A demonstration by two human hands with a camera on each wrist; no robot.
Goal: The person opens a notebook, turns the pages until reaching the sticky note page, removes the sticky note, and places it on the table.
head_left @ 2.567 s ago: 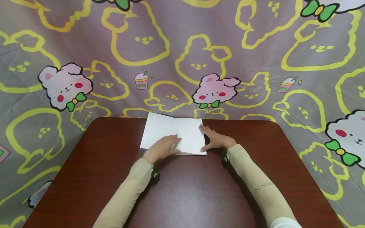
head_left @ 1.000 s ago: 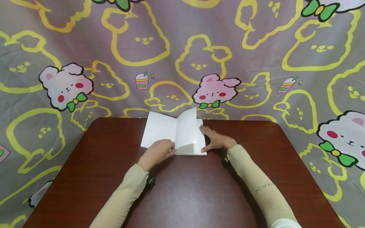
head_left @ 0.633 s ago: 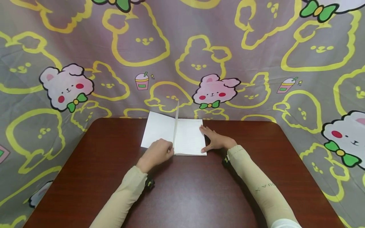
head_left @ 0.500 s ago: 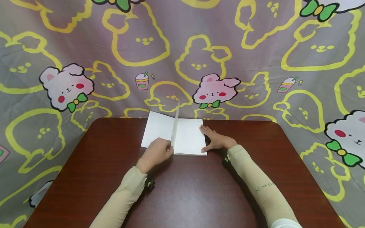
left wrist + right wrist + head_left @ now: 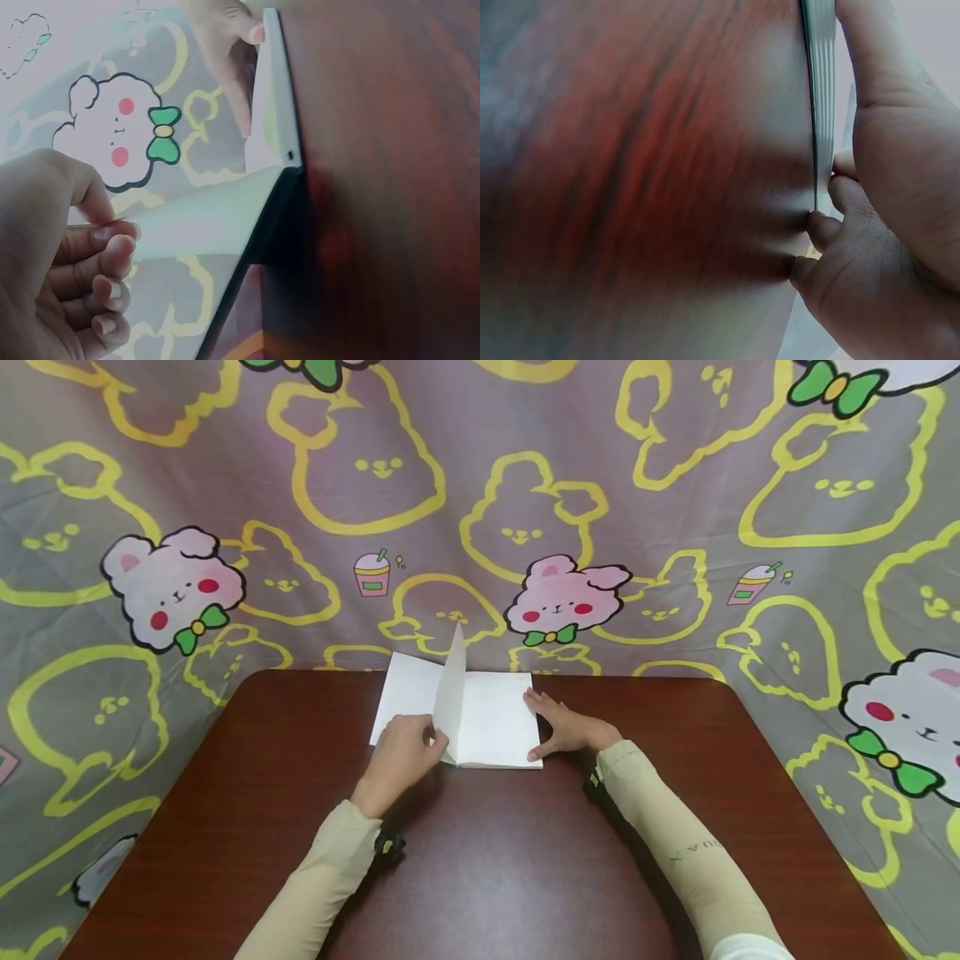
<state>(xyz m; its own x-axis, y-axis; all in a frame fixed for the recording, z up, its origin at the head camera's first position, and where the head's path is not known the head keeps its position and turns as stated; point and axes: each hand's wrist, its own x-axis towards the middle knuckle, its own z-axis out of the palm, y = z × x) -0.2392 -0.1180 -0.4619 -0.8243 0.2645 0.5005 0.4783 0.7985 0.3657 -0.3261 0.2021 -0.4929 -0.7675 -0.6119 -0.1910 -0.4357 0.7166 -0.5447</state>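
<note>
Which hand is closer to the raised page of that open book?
Left: the left hand pinches the raised page; the right hand rests at the right edge of the book, apart from that page.

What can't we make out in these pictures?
- Head view: any writing on the right page, too faint to read.
- Head view: part of the left page, behind the left hand and raised page.
- Left wrist view: the rest of the right hand, cut off by the top edge.

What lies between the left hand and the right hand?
The head view shows the raised page and the flat right side of the open notebook between left hand and right hand.
</note>
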